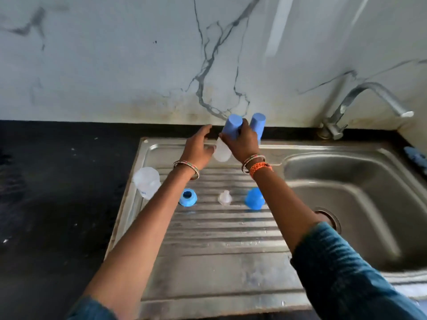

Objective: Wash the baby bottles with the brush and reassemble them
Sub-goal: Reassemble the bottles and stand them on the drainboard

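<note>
Two blue caps stand at the far edge of the steel drainboard (208, 262), near the marble wall. My right hand (245, 144) is wrapped around the nearer blue cap (232, 128), fingers curled on its side; the second blue cap (258, 125) stands just beyond that hand, partly hidden by it. I cannot tell whether the hand touches it.

My left hand (199, 146) is spread, fingers relaxed and extended toward the wall, holding nothing that I can confirm. A clear bottle body (222, 152) lies between the two hands, below the gripped cap. The image is blurred there, so I cannot tell whether either hand touches it.

On the ribbed section of the drainboard, nearer to me, I record four items in a rough row. A second clear bottle body (146, 182) lies at the left edge. A blue collar ring (187, 197) sits to its right with its opening upward. A clear teat (224, 197) stands near the middle. Another blue collar (254, 198) is just beside my right forearm.

The sink basin (369, 204) lies to the right, with a tap (360, 105) mounted at its back corner. A blue item (416, 157), too blurred to identify, rests at the far right rim. Black countertop (57, 192) extends to the left.
</note>
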